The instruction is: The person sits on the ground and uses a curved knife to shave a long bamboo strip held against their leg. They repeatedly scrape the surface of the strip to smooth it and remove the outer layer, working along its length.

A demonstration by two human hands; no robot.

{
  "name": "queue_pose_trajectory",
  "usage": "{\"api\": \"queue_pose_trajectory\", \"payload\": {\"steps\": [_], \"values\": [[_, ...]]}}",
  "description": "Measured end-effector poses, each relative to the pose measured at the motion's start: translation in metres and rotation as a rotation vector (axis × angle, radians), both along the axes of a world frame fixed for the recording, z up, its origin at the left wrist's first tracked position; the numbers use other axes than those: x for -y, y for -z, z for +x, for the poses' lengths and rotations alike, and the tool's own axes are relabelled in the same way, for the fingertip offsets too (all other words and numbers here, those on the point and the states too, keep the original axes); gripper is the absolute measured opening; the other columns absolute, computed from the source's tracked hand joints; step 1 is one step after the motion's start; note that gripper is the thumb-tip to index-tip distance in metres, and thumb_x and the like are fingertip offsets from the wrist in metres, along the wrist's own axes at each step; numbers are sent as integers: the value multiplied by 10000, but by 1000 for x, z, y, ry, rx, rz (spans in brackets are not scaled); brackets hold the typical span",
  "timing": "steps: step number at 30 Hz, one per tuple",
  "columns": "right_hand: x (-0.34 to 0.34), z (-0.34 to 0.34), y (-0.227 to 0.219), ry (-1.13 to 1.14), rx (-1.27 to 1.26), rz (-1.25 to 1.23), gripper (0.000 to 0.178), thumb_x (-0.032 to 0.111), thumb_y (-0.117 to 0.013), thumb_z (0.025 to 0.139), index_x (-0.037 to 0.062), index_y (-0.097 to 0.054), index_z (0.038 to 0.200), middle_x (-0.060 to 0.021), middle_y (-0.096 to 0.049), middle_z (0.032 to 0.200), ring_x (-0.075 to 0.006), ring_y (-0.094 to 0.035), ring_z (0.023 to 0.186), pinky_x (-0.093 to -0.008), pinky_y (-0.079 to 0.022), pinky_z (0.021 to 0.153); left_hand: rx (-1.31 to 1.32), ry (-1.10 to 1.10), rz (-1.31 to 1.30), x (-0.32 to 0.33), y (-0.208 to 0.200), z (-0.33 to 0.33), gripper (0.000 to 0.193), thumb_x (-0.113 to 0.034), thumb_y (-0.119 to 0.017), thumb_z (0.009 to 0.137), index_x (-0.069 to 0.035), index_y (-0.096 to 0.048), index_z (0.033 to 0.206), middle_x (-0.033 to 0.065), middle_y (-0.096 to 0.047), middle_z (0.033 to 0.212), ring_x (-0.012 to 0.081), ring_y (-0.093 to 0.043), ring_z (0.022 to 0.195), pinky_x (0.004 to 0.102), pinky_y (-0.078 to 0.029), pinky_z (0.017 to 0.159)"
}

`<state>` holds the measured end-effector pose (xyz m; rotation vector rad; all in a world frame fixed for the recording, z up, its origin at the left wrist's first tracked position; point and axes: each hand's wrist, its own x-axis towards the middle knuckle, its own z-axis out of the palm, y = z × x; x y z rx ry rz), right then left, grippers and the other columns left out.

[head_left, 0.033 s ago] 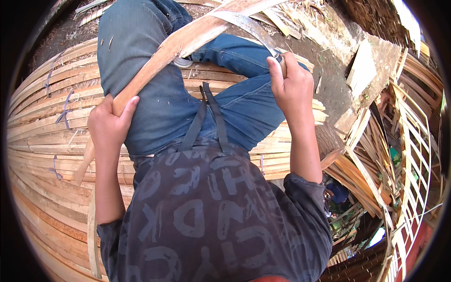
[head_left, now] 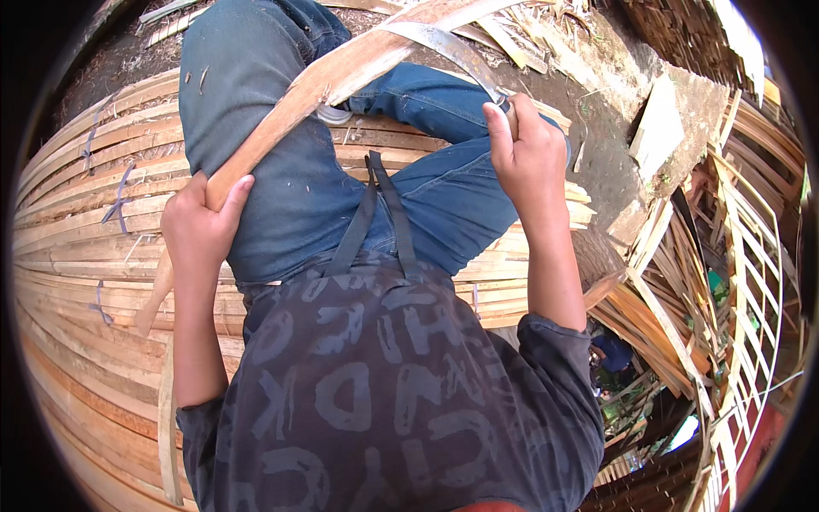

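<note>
My left hand is closed around the lower part of a long, reddish-brown wooden strip, thumb on top. The strip slants up and to the right across my left thigh, and its narrow lower end sticks out behind the hand. A curved metal knife is gripped by its handle in my right hand, above my right knee. Its blade arcs up and left, and the tip end meets the right edge of the strip. Most of the handle is hidden in the fist.
I sit cross-legged on bundled wooden slats tied with purple string. Shavings and offcuts lie on the ground ahead. A stone slab with a pale wood piece is at the right, near stacked strips and a woven lattice.
</note>
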<state>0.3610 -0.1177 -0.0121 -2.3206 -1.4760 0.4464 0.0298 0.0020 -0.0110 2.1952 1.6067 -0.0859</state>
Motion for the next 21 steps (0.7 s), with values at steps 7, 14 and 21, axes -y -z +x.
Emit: {"api": "queue_pose_trajectory", "payload": {"steps": [7, 14, 21], "values": [[-11, 22, 20, -107, 205, 92, 330, 295, -668, 880, 66, -478, 737, -79, -564, 580, -298, -581, 523, -394, -444, 476, 28, -50, -135, -6, -5, 1, 629, -537, -710, 769, 29, -493, 599, 239, -509, 542, 402, -539, 530, 444, -415, 520], [-20, 31, 22, -121, 278, 118, 316, 286, -674, 873, 69, -481, 749, -70, -559, 592, -292, -574, 532, -389, -450, 486, 58, -58, -186, -11, -8, 2, 632, -527, -714, 768, 44, -503, 597, 255, -517, 554, 402, -550, 535, 443, -421, 523], [-24, 44, 24, -113, 366, 91, 318, 323, -642, 894, 71, -500, 762, -91, -590, 629, -323, -595, 566, -415, -452, 503, 19, -105, -246, -11, -14, 9, 667, -580, -686, 770, 51, -540, 610, 254, -527, 554, 394, -575, 547, 440, -443, 535]]}}
